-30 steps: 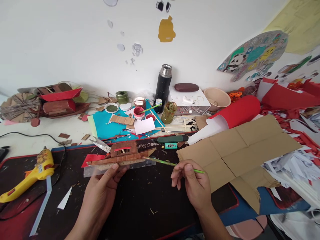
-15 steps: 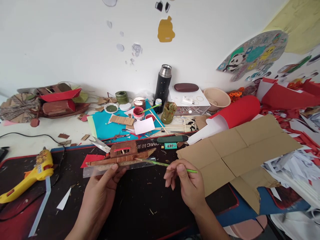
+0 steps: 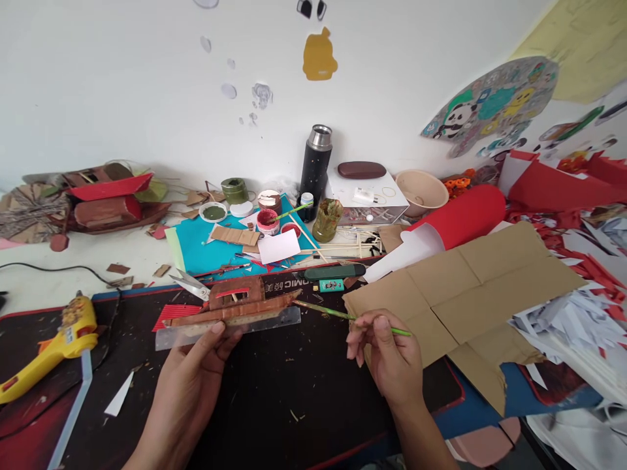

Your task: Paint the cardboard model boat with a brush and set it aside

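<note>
1. The paintbrush (image 3: 353, 318) has a bright green handle.
2. The model boat (image 3: 235, 303) is brown cardboard with a red strip on its cabin.
3. The ruler (image 3: 228, 328) beneath it is clear and colourless.
4. The glue gun (image 3: 46, 349) is yellow with orange parts.
5. The mat (image 3: 274, 405) is black with a red edge.
6. The cardboard sheet (image 3: 470, 294) is plain tan.
7. The flask (image 3: 313, 166) is black with a silver cap.
8. The paper roll (image 3: 460, 215) is red outside, white inside.

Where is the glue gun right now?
In the head view the yellow glue gun lies at the far left on the mat, left of the left hand, untouched.
</note>
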Tool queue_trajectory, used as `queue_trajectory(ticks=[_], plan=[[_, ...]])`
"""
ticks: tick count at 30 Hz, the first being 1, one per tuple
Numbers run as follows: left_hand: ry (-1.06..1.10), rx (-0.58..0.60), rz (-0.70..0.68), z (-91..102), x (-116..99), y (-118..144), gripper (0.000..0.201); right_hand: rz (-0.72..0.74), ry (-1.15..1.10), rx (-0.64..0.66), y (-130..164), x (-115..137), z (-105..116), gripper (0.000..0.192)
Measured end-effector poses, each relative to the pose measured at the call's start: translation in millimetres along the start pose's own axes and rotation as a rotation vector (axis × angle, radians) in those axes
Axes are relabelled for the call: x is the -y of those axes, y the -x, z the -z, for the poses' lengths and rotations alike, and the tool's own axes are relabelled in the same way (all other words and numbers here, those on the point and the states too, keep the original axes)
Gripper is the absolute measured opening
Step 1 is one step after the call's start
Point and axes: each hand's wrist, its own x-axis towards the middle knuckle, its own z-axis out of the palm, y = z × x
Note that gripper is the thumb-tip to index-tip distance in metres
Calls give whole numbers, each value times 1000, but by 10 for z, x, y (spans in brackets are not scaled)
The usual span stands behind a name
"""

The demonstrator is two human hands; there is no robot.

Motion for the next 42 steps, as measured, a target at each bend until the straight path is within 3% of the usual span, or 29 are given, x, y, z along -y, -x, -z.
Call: queue_trajectory(ticks=[8,18,26,36,42], plan=[[9,5,3,-17,-27,13,45,-7,9,35,-24,-11,-99,45],[44,-5,11,-1,-15,-30,41,-20,-14,-58,-49,-15,31,46],[7,-1,6,-6,-25,-20,40,-15,6,2,-43,-29,-67,47],[18,-19,19,-9,-37,-24,35,2,9,-93,-76,-19,49,48],[16,-16,22,-9,-43,-22,39,9,-13,-62,-50,-30,20,45]])
